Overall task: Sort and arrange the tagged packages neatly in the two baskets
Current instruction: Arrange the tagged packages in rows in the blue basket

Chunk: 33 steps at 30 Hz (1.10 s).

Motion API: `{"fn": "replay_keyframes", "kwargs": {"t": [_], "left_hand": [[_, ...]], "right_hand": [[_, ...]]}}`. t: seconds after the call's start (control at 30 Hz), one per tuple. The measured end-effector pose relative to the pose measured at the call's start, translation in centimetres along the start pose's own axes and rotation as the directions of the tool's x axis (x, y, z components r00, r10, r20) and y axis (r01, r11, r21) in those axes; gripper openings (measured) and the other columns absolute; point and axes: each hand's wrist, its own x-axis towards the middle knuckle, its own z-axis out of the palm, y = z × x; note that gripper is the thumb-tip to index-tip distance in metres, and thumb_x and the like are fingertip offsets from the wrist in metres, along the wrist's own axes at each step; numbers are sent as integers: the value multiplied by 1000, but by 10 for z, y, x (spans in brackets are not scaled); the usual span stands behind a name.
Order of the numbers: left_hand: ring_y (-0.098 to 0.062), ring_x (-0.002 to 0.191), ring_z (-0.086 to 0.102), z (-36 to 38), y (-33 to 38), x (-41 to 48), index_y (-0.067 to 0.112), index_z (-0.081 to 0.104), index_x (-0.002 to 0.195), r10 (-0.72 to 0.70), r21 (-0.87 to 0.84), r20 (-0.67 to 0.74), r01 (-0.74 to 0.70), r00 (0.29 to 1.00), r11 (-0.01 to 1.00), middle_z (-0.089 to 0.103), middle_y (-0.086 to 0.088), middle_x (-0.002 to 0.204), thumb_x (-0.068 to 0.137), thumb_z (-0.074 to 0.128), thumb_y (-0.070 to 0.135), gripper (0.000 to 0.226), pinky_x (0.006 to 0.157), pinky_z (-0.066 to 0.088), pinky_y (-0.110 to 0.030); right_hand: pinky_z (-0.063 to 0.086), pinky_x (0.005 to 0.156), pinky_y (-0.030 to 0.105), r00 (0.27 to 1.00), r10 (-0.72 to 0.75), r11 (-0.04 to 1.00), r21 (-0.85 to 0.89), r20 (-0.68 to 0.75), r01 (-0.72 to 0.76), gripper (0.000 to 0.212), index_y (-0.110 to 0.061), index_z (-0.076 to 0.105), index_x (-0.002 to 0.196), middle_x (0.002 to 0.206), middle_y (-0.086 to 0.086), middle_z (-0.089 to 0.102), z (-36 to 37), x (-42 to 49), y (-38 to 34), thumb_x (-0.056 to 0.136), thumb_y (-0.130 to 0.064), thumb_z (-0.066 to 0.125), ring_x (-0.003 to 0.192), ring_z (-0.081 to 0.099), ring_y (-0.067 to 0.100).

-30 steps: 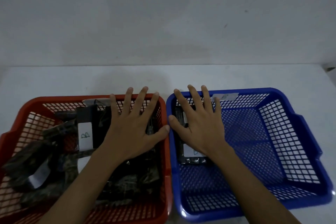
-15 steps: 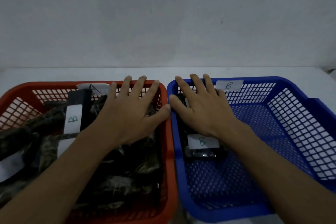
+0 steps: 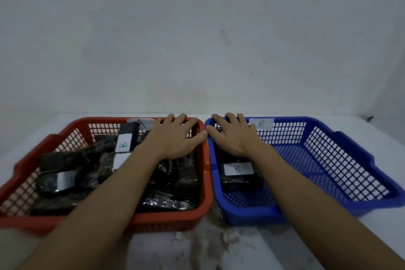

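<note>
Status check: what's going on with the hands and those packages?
Left hand open, flat over jumbled packages in red basket. Right hand open, flat over B-tagged package in blue basket. Nothing blocking either hand.

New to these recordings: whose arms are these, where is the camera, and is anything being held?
No machine here: a person works with bare hands, and the one picture comes from a wide-angle camera worn on the head, looking forward and down. Two mesh baskets stand side by side on a white table. The red basket, labelled A, holds a jumble of dark wrapped packages with white tags. The blue basket, labelled B, holds one dark package tagged B along its left side. The left hand lies spread flat over the red basket's packages, the right hand over the far end of the B package. Both are open; neither grips anything.
</note>
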Motion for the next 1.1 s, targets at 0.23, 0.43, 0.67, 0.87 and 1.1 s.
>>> {"fn": "replay_keyframes", "kwargs": {"t": [0.23,0.43,0.67,0.87,1.1], "left_hand": [[-24,145,31,-7,-1,-3,39,35,148,1,-62,-31,-3,1000,998,33,2,160,79,14,85,86,115,26,-56],[-9,106,64,-57,-27,-23,35,62,122,-103,-409,-306,-33,947,912,67,13,119,88,37,75,58,89,51,-39],[5,95,62,-75,-83,-91,42,64,113,62,-394,49,-38,997,918,67,23,103,64,73,74,59,76,47,-16],[-15,124,49,-28,-87,-125,34,46,142,-4,-303,-9,2,1000,953,50,7,140,81,76,47,69,104,43,-43],[-23,128,47,-13,-79,-135,46,35,145,0,-155,-164,-26,987,988,53,3,138,88,60,59,64,105,38,-54]], "right_hand": [[27,106,63,999,-24,1000,-21,-23,24,78,-41,28,145,154,4,33,1,-2,-1,78,-76,10,141,23,33],[-2,112,70,998,-67,991,-115,-13,65,89,-44,29,150,165,1,19,-14,-9,-3,77,-85,-3,153,2,29],[46,93,55,952,-257,954,116,-167,278,70,-27,63,81,93,-4,61,-43,-50,-35,91,-75,13,97,55,15],[51,80,39,941,-312,918,212,-130,334,64,-22,66,92,89,-6,63,-38,-97,-24,92,-71,25,85,57,7],[53,81,32,970,-190,971,115,-148,208,33,-20,73,95,109,-6,59,-14,-122,7,98,-45,53,94,58,10]]}}
